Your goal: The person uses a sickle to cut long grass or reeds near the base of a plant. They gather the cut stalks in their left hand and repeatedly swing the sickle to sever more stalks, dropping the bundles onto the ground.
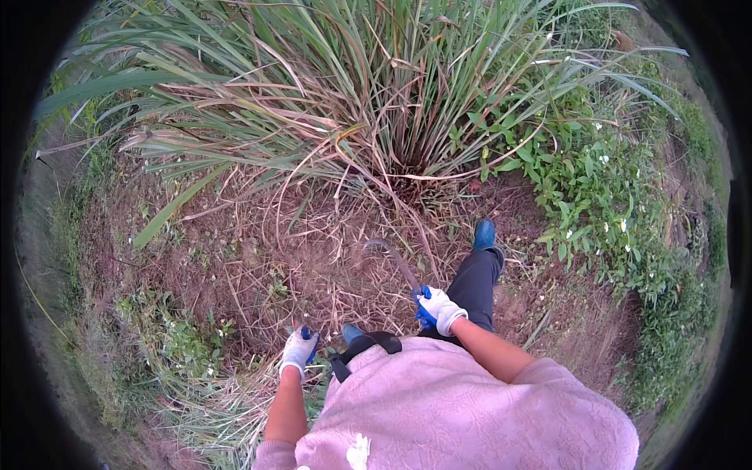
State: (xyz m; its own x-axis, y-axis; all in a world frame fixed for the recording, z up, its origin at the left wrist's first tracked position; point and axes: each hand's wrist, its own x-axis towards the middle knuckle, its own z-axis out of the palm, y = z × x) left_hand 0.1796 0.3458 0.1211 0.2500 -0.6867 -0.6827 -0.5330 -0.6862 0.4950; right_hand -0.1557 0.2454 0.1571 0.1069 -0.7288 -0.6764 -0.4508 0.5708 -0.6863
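My right hand (436, 308), in a white and blue work glove, is closed around the handle of a sickle (399, 263). The curved blade points up and left over the littered soil. My left hand (299, 348), gloved the same way, hangs low at the left beside my body. Its fingers are curled, and whether anything is between them cannot be told. Ahead of both hands stands a large clump of long-bladed grass (405, 117), green with many dry brown leaves, its base just beyond the sickle's tip.
Leafy weeds with white flowers (587, 194) grow at the right, and a smaller patch (191, 346) at the left. Cut grass (229, 414) lies in a heap at lower left. My blue boot (484, 234) stands forward near the clump; dry stalks litter the reddish soil (205, 252).
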